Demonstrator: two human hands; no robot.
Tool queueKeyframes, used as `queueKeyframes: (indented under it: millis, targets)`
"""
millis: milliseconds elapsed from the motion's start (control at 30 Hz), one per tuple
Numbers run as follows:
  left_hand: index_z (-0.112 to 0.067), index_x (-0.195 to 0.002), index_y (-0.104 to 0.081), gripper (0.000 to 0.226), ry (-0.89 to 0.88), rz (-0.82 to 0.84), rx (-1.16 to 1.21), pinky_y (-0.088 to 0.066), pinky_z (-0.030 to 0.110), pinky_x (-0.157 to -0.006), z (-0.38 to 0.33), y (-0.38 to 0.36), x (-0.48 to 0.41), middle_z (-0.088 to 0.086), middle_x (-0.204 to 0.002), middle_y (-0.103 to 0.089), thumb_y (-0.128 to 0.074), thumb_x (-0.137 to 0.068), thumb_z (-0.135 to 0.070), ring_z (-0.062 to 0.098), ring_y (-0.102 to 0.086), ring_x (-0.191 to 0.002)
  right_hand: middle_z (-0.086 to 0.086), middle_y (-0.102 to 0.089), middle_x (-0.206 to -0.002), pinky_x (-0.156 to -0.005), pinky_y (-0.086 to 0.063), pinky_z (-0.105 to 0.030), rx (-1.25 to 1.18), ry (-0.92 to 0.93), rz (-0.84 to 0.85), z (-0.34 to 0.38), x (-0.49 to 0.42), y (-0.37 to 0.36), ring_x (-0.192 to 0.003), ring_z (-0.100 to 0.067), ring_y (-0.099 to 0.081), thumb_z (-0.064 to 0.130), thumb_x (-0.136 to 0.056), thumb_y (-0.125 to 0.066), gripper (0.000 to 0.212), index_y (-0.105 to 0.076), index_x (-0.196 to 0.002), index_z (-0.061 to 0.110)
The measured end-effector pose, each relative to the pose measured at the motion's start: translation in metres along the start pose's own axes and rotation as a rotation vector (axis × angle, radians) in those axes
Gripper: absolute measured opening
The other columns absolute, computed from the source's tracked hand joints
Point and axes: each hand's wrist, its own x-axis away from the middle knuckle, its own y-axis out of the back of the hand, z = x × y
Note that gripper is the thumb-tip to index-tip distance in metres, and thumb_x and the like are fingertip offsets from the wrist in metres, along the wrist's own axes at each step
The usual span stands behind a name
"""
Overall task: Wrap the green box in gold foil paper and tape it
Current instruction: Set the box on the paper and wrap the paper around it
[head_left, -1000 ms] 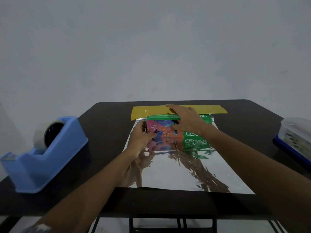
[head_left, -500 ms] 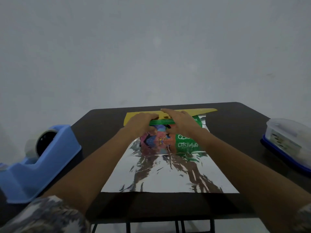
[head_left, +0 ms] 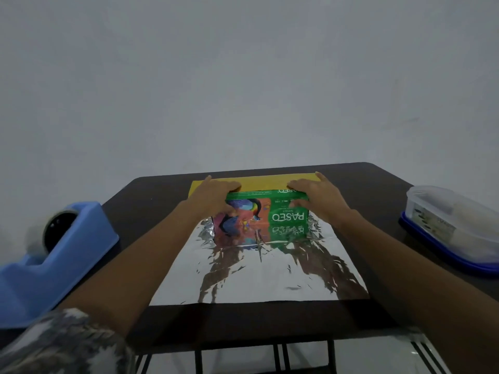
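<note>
We see the green box [head_left: 286, 209] sitting on the far part of the foil paper [head_left: 259, 273]. Its near face is turned toward us and shows the word PASEO upside down, beside a bright picture of a bird. The sheet lies flat on the dark table [head_left: 162, 195] with its crinkled silver side up, and that side mirrors the box's print. Along the far edge, a gold strip [head_left: 264, 183] of the same sheet is folded up against the box. At the left edge of the table, well apart from the sheet, stands the blue tape dispenser [head_left: 67, 255], loaded with a roll.
</note>
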Motion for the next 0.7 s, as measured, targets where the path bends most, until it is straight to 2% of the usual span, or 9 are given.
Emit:
queueKeyframes:
  millis: [133, 300, 433, 600, 700]
  targets:
    - [-0.021, -0.140, -0.044, 0.073, 0.013, -0.035, -0.060, -0.006, 0.035, -0.116, -0.003, 0.004, 0.003, 0.003, -0.135, -0.056, -0.072, -0.078, -0.045, 0.025, -0.049, -0.123, -0.001, -0.053, -0.138, -0.116, 0.008, -0.036, 0.114, 0.020, -0.050, 0.001, 0.001, 0.002, -0.133, -0.011, -0.042, 0.049, -0.087, -0.055, 0.055, -0.048, -0.136, 0.027]
    - [-0.025, -0.137, -0.047, 0.071, 0.012, -0.088, -0.117, -0.009, 0.032, -0.115, -0.001, 0.001, 0.007, -0.001, -0.130, -0.060, -0.068, -0.076, -0.054, 0.018, -0.054, -0.118, 0.000, -0.066, -0.117, -0.115, 0.010, -0.034, 0.153, 0.021, -0.162, 0.006, 0.004, 0.001, -0.117, -0.013, -0.055, 0.048, -0.085, -0.059, 0.047, -0.058, -0.127, 0.028]
    - [-0.025, -0.134, -0.051, 0.070, -0.010, -0.143, -0.115, -0.011, 0.034, -0.114, 0.002, -0.002, 0.009, -0.006, -0.130, -0.059, -0.069, -0.074, -0.055, 0.014, -0.055, -0.116, -0.003, -0.073, -0.098, -0.113, 0.012, -0.030, 0.126, 0.036, -0.253, 0.008, 0.007, -0.004, -0.102, -0.017, -0.064, 0.043, -0.080, -0.067, 0.039, -0.069, -0.113, 0.022]
    - [-0.025, -0.133, -0.053, 0.065, -0.048, -0.198, -0.186, -0.010, 0.034, -0.113, 0.004, -0.004, 0.014, -0.008, -0.137, -0.053, -0.065, -0.077, -0.055, 0.010, -0.048, -0.125, -0.003, -0.071, -0.063, -0.111, -0.007, -0.037, 0.152, 0.086, -0.349, 0.008, 0.008, -0.012, -0.067, -0.021, -0.069, 0.030, -0.059, -0.086, 0.026, -0.077, -0.079, 0.016]
    - [-0.025, -0.134, -0.052, 0.062, -0.070, -0.223, -0.260, -0.008, 0.033, -0.112, 0.004, -0.007, 0.018, -0.008, -0.139, -0.051, -0.062, -0.081, -0.054, 0.009, -0.044, -0.129, -0.001, -0.068, -0.056, -0.107, -0.014, -0.040, 0.158, 0.104, -0.384, 0.008, 0.008, -0.015, -0.058, -0.018, -0.067, 0.029, -0.050, -0.090, 0.028, -0.077, -0.071, 0.017]
